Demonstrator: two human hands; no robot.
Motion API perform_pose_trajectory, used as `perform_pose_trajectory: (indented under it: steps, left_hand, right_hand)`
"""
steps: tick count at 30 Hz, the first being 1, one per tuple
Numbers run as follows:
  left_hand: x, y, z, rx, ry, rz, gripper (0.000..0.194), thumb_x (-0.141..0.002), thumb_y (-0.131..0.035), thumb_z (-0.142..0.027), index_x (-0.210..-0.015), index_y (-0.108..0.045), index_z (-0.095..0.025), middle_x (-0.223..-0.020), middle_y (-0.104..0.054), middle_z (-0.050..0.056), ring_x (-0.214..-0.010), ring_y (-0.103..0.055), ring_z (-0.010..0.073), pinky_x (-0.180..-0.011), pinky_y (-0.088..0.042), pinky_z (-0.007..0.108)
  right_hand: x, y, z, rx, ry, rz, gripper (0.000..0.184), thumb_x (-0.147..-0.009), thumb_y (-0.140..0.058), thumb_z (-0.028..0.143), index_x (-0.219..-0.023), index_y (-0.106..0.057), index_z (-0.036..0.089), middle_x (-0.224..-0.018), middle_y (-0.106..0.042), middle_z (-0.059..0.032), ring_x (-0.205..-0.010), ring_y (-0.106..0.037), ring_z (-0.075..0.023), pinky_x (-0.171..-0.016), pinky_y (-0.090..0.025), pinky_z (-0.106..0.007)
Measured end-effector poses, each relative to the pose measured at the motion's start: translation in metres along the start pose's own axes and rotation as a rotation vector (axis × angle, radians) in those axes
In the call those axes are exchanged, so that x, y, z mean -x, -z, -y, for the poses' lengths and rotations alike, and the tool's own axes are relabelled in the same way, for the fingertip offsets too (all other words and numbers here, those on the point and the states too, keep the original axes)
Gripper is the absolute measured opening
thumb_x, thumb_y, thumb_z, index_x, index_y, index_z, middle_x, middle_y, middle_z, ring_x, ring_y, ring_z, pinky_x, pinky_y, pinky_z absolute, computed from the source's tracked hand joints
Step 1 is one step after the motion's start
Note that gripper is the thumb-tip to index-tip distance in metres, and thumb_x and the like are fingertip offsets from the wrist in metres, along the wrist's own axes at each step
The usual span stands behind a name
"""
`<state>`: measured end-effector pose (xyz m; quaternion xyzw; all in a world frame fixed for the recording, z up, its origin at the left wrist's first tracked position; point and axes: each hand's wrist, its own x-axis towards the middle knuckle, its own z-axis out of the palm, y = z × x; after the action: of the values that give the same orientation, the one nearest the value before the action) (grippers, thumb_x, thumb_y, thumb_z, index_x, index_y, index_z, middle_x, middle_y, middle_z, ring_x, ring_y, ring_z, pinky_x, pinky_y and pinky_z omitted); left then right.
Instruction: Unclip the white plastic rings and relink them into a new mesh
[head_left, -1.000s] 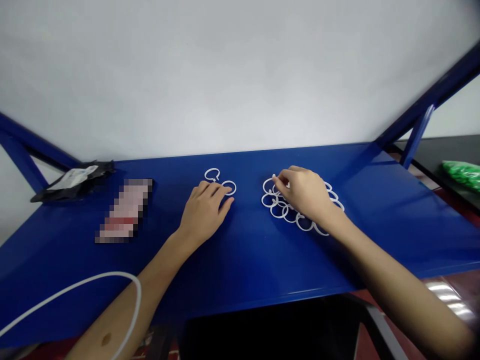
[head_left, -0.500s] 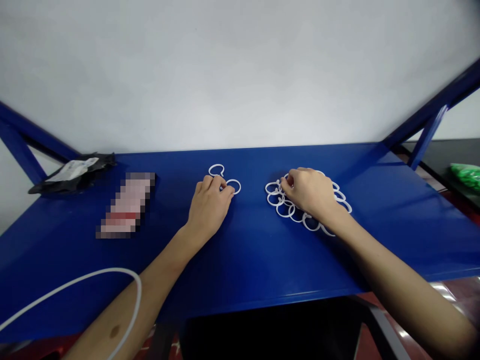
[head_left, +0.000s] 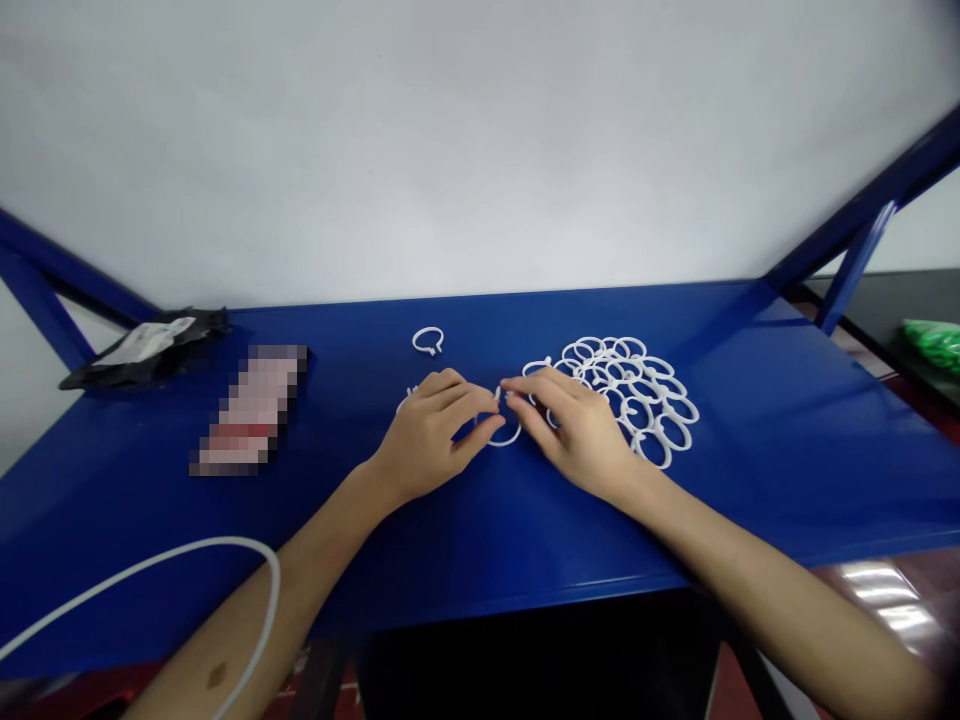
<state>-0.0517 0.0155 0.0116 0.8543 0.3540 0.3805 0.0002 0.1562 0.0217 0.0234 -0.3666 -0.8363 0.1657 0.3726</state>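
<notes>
Between my two hands is a white plastic ring (head_left: 504, 443), its lower curve showing below my fingertips and its clasp ends at the top. My left hand (head_left: 431, 432) pinches the ring's left side with thumb and fingers. On the other side, my right hand (head_left: 581, 428) has its fingertips at the ring's right end, seemingly gripping it. To the right, partly behind my right hand, lies a pile of similar white rings (head_left: 651, 450), several overlapping. One loose white ring (head_left: 428, 330) lies farther back on the left, and another ring (head_left: 403, 405) is mostly hidden by my left hand.
Everything lies on a blue table (head_left: 480, 540) against a pale wall (head_left: 480, 150). On the left are a blurred-out flat object (head_left: 251, 405) and a black plastic package (head_left: 150, 345). A white cable (head_left: 187, 545) loops over my left forearm. Blue braces (head_left: 855, 270) flank the table.
My right hand has moved left from the pile to the middle. My left hand has shifted slightly right and nearer, and both hands now meet at one ring.
</notes>
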Motion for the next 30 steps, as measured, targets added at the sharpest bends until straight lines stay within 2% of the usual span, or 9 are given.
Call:
perform_pose_trajectory:
  steps: [2, 5, 10, 14, 17, 23, 26, 30]
  left_hand:
    - [0.0, -0.002, -0.001, 0.031, 0.016, -0.03, 0.011, -0.098, -0.059, -0.024, -0.091, -0.067, -0.021, -0.088, -0.076, 0.002, -0.079, -0.064, 0.0162, -0.079, -0.055, 0.032]
    - [0.0, -0.004, -0.003, 0.042, 0.056, -0.071, 0.009, -0.098, -0.061, -0.024, -0.092, -0.067, -0.021, -0.09, -0.076, 0.002, -0.081, -0.067, 0.0153, -0.079, -0.056, 0.03]
    - [0.003, -0.006, -0.009, 0.073, 0.111, -0.16, 0.005, -0.098, -0.062, -0.023, -0.094, -0.066, -0.021, -0.089, -0.076, 0.001, -0.079, -0.068, 0.014, -0.074, -0.056, 0.026]
    - [0.003, -0.008, -0.014, 0.155, 0.315, -0.193, 0.009, -0.096, -0.065, -0.028, -0.102, -0.066, -0.021, -0.091, -0.077, 0.001, -0.079, -0.073, 0.0136, -0.073, -0.058, 0.024]
    - [0.003, -0.008, -0.016, 0.248, 0.426, -0.148, 0.013, -0.098, -0.063, -0.03, -0.105, -0.071, -0.023, -0.094, -0.078, 0.0, -0.081, -0.075, 0.0143, -0.077, -0.06, 0.026]
    - [0.006, -0.008, -0.021, 0.429, 0.544, -0.125, 0.016, -0.096, -0.065, -0.037, -0.097, -0.075, -0.025, -0.09, -0.078, 0.001, -0.08, -0.073, 0.0163, -0.075, -0.061, 0.029]
    - [0.008, -0.011, -0.024, 0.496, 0.55, -0.13, 0.02, -0.097, -0.063, -0.04, -0.092, -0.073, -0.023, -0.087, -0.076, 0.002, -0.078, -0.072, 0.0159, -0.071, -0.06, 0.028]
    - [0.009, -0.015, -0.027, 0.559, 0.496, -0.154, 0.017, -0.099, -0.061, -0.035, -0.091, -0.069, -0.022, -0.086, -0.072, 0.001, -0.077, -0.069, 0.0129, -0.07, -0.057, 0.024]
  right_hand:
    - [0.003, -0.004, 0.0, -0.095, -0.052, -0.008, 0.016, -0.101, -0.053, 0.027, -0.108, -0.065, 0.02, -0.097, -0.074, -0.0056, -0.084, -0.069, -0.016, -0.076, -0.055, -0.03]
    - [0.005, -0.008, 0.0, -0.251, -0.19, -0.016, 0.016, -0.097, -0.06, 0.03, -0.109, -0.061, 0.02, -0.087, -0.074, -0.0022, -0.068, -0.066, -0.0132, -0.063, -0.052, -0.027]
    - [0.004, -0.012, 0.001, -0.501, -0.381, -0.008, 0.02, -0.092, -0.066, 0.038, -0.101, -0.062, 0.021, -0.075, -0.071, 0.0001, -0.066, -0.065, -0.0144, -0.06, -0.05, -0.028]
    - [0.004, -0.011, 0.001, -0.563, -0.461, -0.009, 0.022, -0.088, -0.071, 0.042, -0.091, -0.068, 0.02, -0.074, -0.07, -0.0003, -0.063, -0.061, -0.0133, -0.058, -0.047, -0.027]
    - [0.004, -0.01, 0.003, -0.492, -0.427, -0.026, 0.021, -0.09, -0.069, 0.041, -0.085, -0.07, 0.02, -0.074, -0.069, 0.0, -0.062, -0.056, -0.0122, -0.056, -0.043, -0.027]
    - [0.01, -0.01, 0.008, -0.33, -0.224, -0.035, 0.016, -0.097, -0.061, 0.032, -0.085, -0.063, 0.021, -0.075, -0.063, 0.0005, -0.064, -0.054, -0.0124, -0.063, -0.045, -0.028]
    - [0.013, -0.011, 0.01, -0.267, -0.119, -0.035, 0.014, -0.099, -0.058, 0.026, -0.087, -0.06, 0.021, -0.08, -0.062, -0.0009, -0.072, -0.057, -0.0139, -0.069, -0.046, -0.03]
    - [0.014, -0.011, 0.011, -0.242, -0.037, -0.045, 0.014, -0.101, -0.055, 0.023, -0.088, -0.059, 0.02, -0.082, -0.062, -0.0025, -0.075, -0.058, -0.015, -0.071, -0.048, -0.03]
